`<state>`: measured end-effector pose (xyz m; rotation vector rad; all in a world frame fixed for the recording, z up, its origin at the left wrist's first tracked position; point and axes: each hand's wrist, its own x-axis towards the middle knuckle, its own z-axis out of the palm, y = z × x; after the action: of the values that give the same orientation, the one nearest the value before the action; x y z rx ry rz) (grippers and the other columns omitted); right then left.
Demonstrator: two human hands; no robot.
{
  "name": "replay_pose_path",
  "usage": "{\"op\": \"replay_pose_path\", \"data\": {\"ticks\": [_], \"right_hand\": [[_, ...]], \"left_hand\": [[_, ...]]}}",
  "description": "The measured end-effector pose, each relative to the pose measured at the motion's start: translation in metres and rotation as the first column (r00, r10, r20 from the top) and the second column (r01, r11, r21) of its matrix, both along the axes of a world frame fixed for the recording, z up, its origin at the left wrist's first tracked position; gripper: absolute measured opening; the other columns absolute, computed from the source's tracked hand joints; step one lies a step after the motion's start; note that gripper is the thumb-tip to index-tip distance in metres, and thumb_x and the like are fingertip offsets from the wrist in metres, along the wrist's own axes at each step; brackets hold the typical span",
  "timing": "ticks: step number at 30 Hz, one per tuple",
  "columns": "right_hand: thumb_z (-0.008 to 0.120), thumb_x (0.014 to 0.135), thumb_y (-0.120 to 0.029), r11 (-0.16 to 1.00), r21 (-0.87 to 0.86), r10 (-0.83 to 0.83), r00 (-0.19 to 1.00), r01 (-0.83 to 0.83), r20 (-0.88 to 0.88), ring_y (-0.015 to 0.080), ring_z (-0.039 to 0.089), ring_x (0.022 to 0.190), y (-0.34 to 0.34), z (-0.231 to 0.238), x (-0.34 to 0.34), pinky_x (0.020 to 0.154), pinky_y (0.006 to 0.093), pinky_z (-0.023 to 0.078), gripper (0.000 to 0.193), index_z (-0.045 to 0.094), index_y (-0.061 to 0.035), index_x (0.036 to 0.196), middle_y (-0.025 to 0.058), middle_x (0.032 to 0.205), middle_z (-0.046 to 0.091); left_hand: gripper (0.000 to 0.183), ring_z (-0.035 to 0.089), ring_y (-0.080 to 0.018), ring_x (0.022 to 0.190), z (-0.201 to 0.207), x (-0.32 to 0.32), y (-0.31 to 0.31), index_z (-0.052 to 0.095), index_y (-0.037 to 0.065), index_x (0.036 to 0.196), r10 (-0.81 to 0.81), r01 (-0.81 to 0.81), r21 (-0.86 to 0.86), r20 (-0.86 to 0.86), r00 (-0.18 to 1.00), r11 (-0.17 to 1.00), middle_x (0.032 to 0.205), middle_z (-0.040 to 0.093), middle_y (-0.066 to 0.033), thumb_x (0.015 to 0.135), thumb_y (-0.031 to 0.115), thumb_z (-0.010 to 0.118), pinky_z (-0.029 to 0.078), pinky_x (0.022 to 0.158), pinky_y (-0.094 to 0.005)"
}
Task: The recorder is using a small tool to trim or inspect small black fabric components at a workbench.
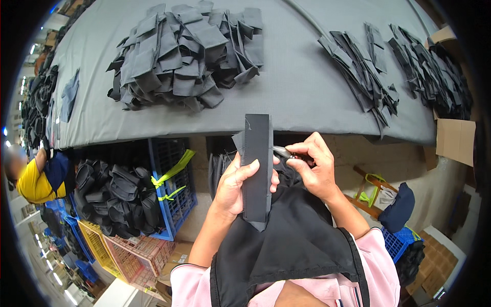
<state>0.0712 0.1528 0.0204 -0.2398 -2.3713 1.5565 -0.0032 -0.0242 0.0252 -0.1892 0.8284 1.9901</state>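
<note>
My left hand [235, 187] is closed around a long, flat dark grey fabric strip [257, 169], thumb on its front and fingertips showing at its right edge. The strip stands upright before the black apron, a loose thread on its upper end and a small flap of cloth at its left side. My right hand [314, 163] pinches what look like small grey metal thread snips [282, 151], their tip at the strip's right edge. The fingers partly hide the tool.
A grey-covered table [291, 97] spans the far side. On it lie a big heap of grey fabric pieces [179, 56] and further bundles [358, 71] at right. Blue crate [174, 189] with dark pouches stands left; a wooden stool [371, 192] at right. Another person [41, 176] is far left.
</note>
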Motion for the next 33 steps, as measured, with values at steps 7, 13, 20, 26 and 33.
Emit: {"op": "replay_pose_path", "data": {"ticks": [7, 13, 20, 26, 33], "right_hand": [[0.068, 0.071, 0.003, 1.0, 0.029, 0.01, 1.0, -0.01, -0.004, 0.0156, 0.048, 0.063, 0.005, 0.003, -0.016, 0.055, 0.0261, 0.042, 0.021, 0.065, 0.0005, 0.092, 0.0069, 0.074, 0.048], [0.069, 0.071, 0.003, 0.992, 0.124, -0.017, 0.995, 0.029, -0.096, 0.0137, 0.048, 0.065, 0.011, 0.016, -0.031, 0.055, 0.0245, 0.04, 0.023, 0.064, 0.0012, 0.093, 0.0063, 0.078, 0.049], [0.07, 0.072, -0.003, 0.974, 0.208, 0.107, 0.993, -0.094, -0.049, 0.02, 0.055, 0.062, 0.023, 0.024, -0.053, 0.054, 0.0307, 0.046, 0.021, 0.062, -0.0029, 0.091, 0.007, 0.079, 0.05], [0.071, 0.072, -0.004, 0.953, 0.261, 0.176, 0.982, -0.152, -0.073, 0.0215, 0.055, 0.062, 0.029, 0.029, -0.06, 0.054, 0.0307, 0.046, 0.02, 0.062, -0.004, 0.089, 0.007, 0.079, 0.05], [0.07, 0.07, 0.002, 0.977, 0.208, 0.077, 0.991, -0.053, -0.108, 0.0156, 0.048, 0.064, 0.028, 0.033, -0.05, 0.055, 0.0272, 0.041, 0.023, 0.065, -0.0009, 0.091, 0.0064, 0.078, 0.05]], "left_hand": [[0.044, 0.062, -0.025, 0.085, -0.018, -0.004, 0.0, 0.047, 0.0, 0.121, -0.042, 0.017, 0.152, 0.163, 0.986, 0.988, 0.111, 0.057, -0.017, 0.098, 0.038, 0.039, 0.054, 0.07, -0.0357], [0.053, 0.061, -0.0266, 0.087, -0.001, -0.008, 0.011, 0.024, 0.014, 0.143, -0.001, 0.009, 0.086, -0.092, 0.996, 0.996, 0.118, 0.052, -0.02, 0.098, 0.037, 0.041, 0.054, 0.071, -0.0359], [0.068, 0.06, -0.0254, 0.083, -0.005, -0.012, 0.008, -0.001, 0.026, 0.149, -0.12, 0.129, 0.153, -0.067, 0.991, 0.98, 0.114, 0.052, -0.0193, 0.098, 0.035, 0.043, 0.053, 0.07, -0.035], [0.069, 0.059, -0.0232, 0.08, 0.0, -0.012, 0.007, 0.0, 0.026, 0.149, -0.192, 0.196, 0.147, -0.042, 0.98, 0.969, 0.107, 0.052, -0.0177, 0.097, 0.038, 0.044, 0.052, 0.068, -0.0343], [0.072, 0.058, -0.0219, 0.077, 0.008, -0.013, 0.01, -0.001, 0.027, 0.149, -0.177, 0.184, 0.105, -0.072, 0.982, 0.977, 0.104, 0.052, -0.0172, 0.096, 0.04, 0.046, 0.05, 0.065, -0.0344]]}}
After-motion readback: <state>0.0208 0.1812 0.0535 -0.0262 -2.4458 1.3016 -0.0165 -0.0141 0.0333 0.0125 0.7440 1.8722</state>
